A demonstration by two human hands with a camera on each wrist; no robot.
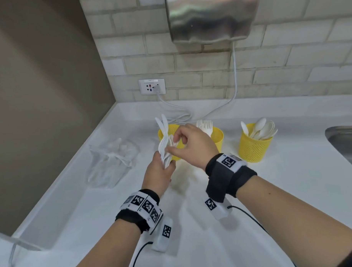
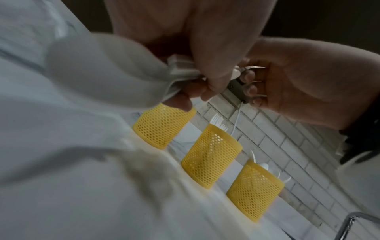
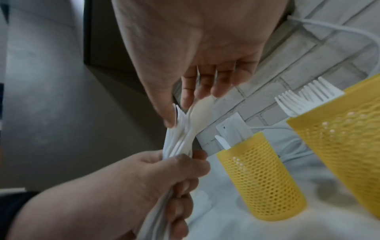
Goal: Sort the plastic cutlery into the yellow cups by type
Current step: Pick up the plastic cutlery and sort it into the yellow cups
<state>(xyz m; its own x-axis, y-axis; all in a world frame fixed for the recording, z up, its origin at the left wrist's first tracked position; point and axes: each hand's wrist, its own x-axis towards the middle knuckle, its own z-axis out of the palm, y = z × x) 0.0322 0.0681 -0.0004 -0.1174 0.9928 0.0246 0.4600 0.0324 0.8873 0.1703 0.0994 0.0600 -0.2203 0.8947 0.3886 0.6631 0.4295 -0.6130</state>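
- Cutlery bundle: the left hand gripped a bunch of white plastic pieces by their lower ends, fingers curled round them, just in front of the leftmost yellow cup at centre frame of the head view.
- The right hand pinched one piece near the top of the bundle between thumb and fingertips; the remaining fingers stayed loosely fanned. In the right wrist view a spoon bowl lay under those fingers.
- Cup layout in the head view: the leftmost cup showed what looked like knives rising at its far left rim, the middle cup held forks, and the rightmost cup held spoons.
- Recommended method, as judgement: the piece's type should be confirmed by its head before it is drawn out, since the handles looked alike.
- The piece should be pulled along its own length, upward and away from the left hand, so that neighbouring pieces do not fan out or slip.
- The left hand should ease its hold only enough to release that one piece.
- If the piece was a spoon, it belonged in the rightmost cup at centre right, lowered handle first.
- A crumpled clear plastic bag lay on the white surface at left, well apart from the cups.
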